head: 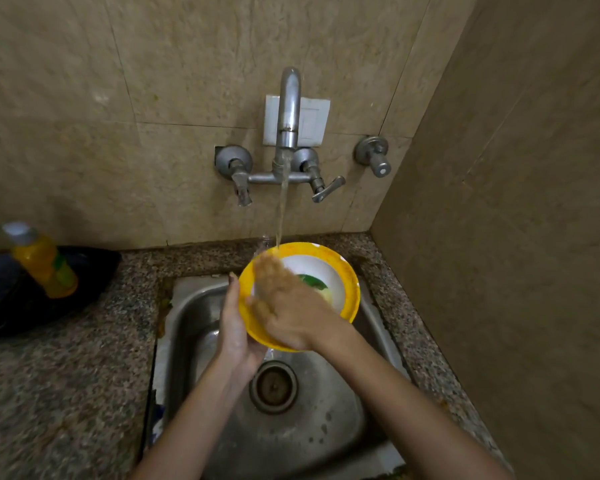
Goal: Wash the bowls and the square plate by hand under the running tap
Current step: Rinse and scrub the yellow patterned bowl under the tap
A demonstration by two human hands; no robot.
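A yellow-rimmed bowl with a white inside and a green and yellow picture at its bottom is tilted over the steel sink. My left hand grips its left rim from outside and below. Blurred by motion, my right hand lies flat inside the bowl with fingers spread, touching the wet surface. Water runs from the wall tap onto the bowl's upper rim. No other bowl or square plate is in view.
A yellow bottle with a grey cap lies on a black tray on the granite counter at left. The tap's lever handles stick out above the sink. A tiled wall stands close on the right.
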